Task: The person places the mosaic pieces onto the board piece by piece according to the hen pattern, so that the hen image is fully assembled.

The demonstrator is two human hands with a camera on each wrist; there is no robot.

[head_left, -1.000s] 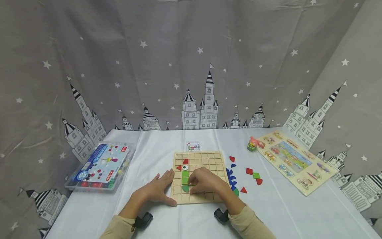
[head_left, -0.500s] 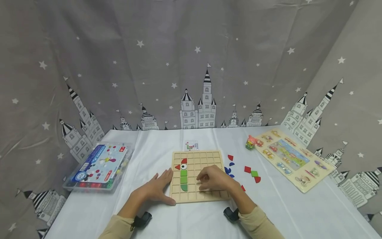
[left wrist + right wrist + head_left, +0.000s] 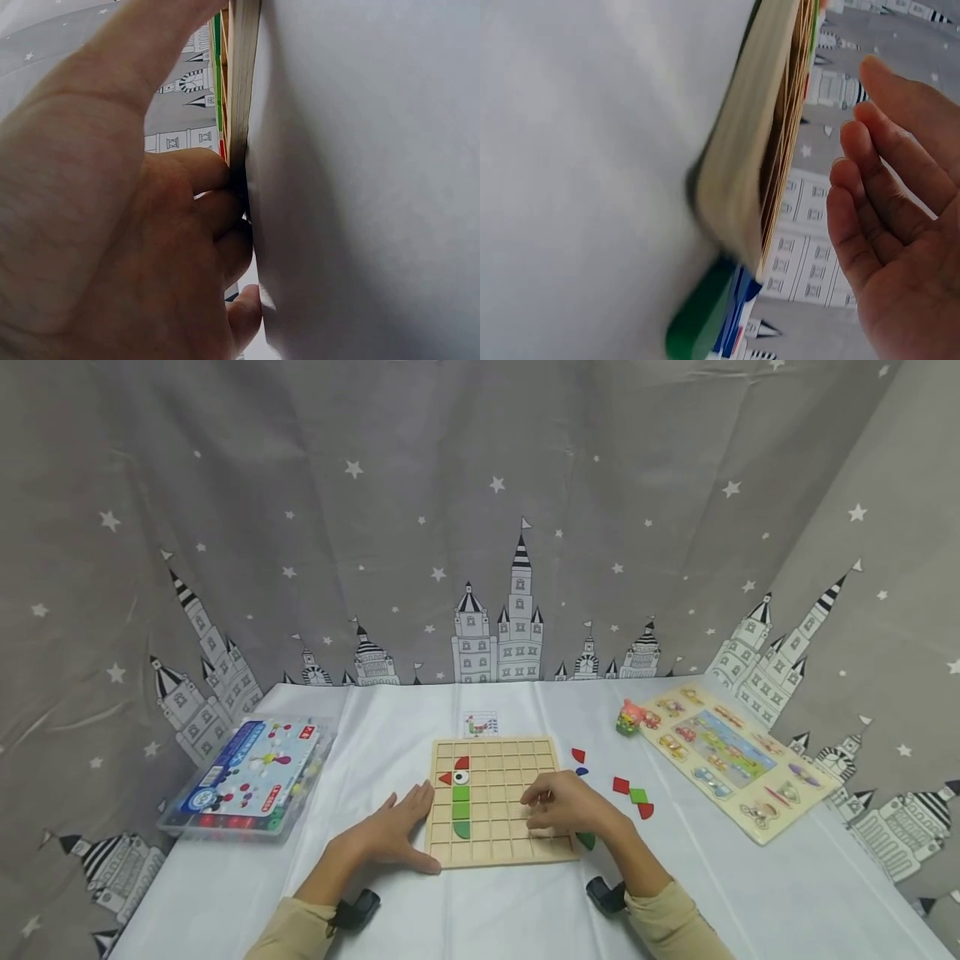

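A wooden grid board (image 3: 487,853) lies flat in the head view. One column near its left side holds a red quarter-round piece (image 3: 462,762), a white eye piece (image 3: 461,777), green squares (image 3: 461,802) and a green quarter-round (image 3: 462,830); a red triangle (image 3: 446,778) sits beside the eye. My left hand (image 3: 386,837) rests at the board's left edge, thumb near the front corner. Over the right part of the board hovers my right hand (image 3: 570,803), fingers loosely bent and holding nothing. In the right wrist view its fingers (image 3: 892,202) are apart from the board (image 3: 742,172).
Right of the board lie a green piece (image 3: 587,840), a red square (image 3: 621,785), a green square (image 3: 638,796) and other loose pieces. A pattern card (image 3: 481,724) lies behind it. Further out are a plastic case (image 3: 255,777), a small toy figure (image 3: 630,717) and a picture puzzle (image 3: 750,818).
My right hand has moved rightward from beside the green pieces to the board's right part, uncovering the column. The left hand stays at the board's edge.
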